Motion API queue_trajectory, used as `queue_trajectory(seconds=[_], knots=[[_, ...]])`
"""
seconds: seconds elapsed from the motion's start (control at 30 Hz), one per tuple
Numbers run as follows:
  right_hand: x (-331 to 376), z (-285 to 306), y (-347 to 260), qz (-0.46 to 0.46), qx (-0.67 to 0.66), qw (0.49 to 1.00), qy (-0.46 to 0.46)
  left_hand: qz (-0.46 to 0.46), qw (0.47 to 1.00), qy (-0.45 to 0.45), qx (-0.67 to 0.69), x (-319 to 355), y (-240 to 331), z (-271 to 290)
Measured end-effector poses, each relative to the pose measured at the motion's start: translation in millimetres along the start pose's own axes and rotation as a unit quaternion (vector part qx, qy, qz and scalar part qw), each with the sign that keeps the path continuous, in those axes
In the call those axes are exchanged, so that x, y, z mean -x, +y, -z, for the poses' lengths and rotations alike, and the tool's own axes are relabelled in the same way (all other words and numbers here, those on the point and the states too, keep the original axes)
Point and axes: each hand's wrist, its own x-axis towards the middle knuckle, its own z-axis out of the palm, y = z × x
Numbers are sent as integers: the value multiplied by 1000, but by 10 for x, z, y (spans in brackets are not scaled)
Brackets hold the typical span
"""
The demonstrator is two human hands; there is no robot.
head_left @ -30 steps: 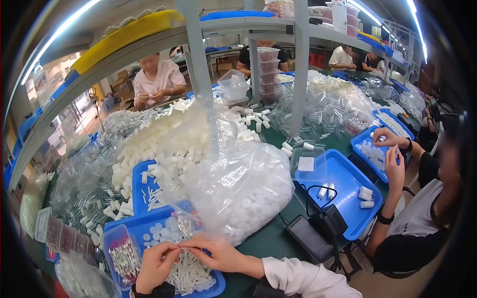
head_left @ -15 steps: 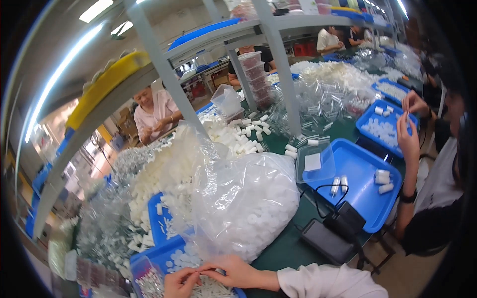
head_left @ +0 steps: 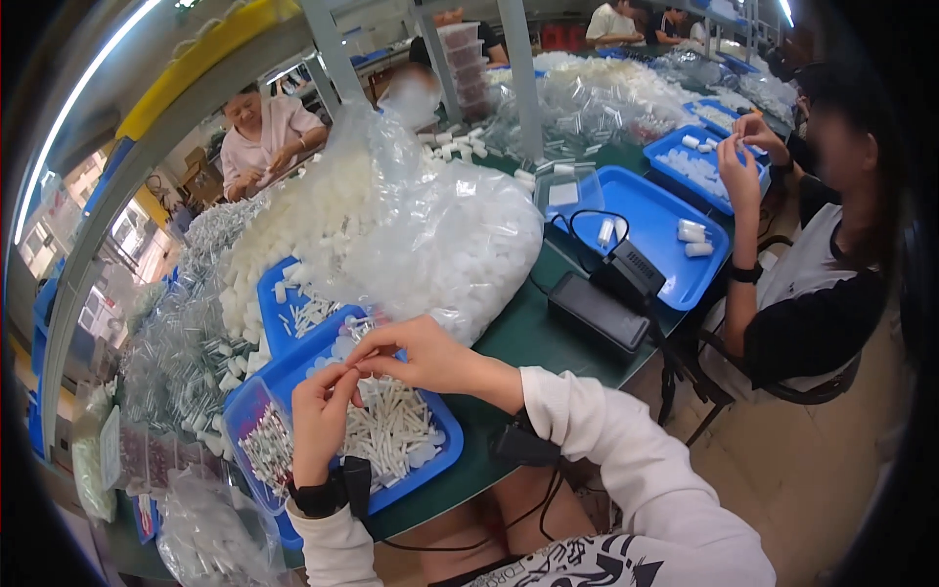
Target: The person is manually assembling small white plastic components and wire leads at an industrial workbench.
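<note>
My left hand [head_left: 321, 411] and my right hand [head_left: 419, 354] meet above a blue tray [head_left: 452, 445], fingertips pinched together. Whatever they hold between them is too small to name. Beneath them in the tray lies a heap of thin white sticks [head_left: 393, 426], with some translucent white discs [head_left: 424, 454] at its edge. By my left wrist, a clear plastic box [head_left: 235, 421] holds many small parts with red and white on them. A large clear bag [head_left: 469, 235] of white round pieces rests just beyond my right hand.
Farther left, piles of white parts [head_left: 264, 235] and clear tubes [head_left: 176, 362] cover the bench. A black power adapter [head_left: 597, 311] and cable lie right of the bag, near another blue tray [head_left: 636, 196]. At the right sits a co-worker [head_left: 792, 284]; an upright post [head_left: 520, 78] stands behind.
The view has tipped downward, so my hands appear higher and both forearms and my lap now show. My fingertips stay pinched together over the tray.
</note>
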Motion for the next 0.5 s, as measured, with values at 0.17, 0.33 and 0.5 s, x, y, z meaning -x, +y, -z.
queue_trajectory(seconds=[0.17, 0.33, 0.5], knots=[[-262, -100, -137, -72, 73, 993, -49, -27, 995, 90, 13, 55, -44, 41], [-209, -330, 162, -148, -78, 986, -16, -29, 989, 137, -45, 103, -133, 70], [-120, -193, 194, -172, -163, 971, -19, -56, 992, 97, -67, 81, -64, 43]])
